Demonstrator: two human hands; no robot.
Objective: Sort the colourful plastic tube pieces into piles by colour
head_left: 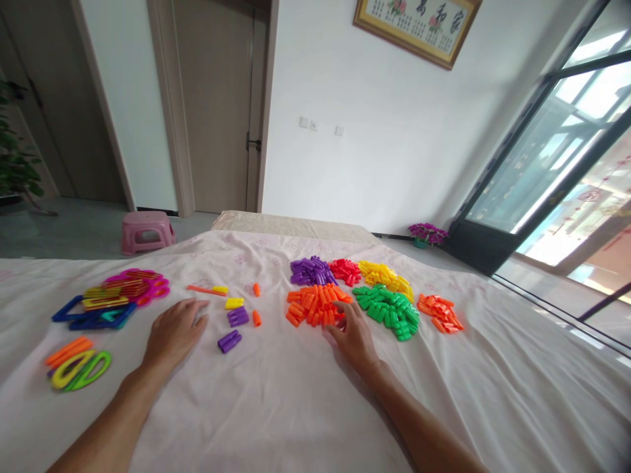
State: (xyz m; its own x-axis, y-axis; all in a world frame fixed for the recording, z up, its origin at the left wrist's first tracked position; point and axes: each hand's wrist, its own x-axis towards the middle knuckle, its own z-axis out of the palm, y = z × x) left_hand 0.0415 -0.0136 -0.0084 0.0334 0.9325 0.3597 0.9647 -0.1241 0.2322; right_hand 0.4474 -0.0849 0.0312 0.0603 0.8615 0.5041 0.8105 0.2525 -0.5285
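My left hand (175, 328) rests on the cloth with fingers stretched out and thumb apart, holding nothing visible. Just beyond its fingertips lies a thin orange strip (200, 289) with a yellow piece at its end. To its right are loose plastic pieces: a yellow one (234, 303), purple ones (238, 316) and small orange ones (257, 318). My right hand (353, 335) is at the right edge of a pile of orange plastic pieces (311, 303). Its thumb and curved fingers stand apart over the pieces; nothing shows clearly gripped.
Behind the orange pile are purple (311, 270), red (345, 270) and yellow (387, 277) piles. Green pieces (389, 312) and more orange-red ones (440, 313) lie right. At left sit stacked flat coloured frames (102, 322) and green-and-yellow rings (81, 369). The cloth (276, 407) is wrinkled.
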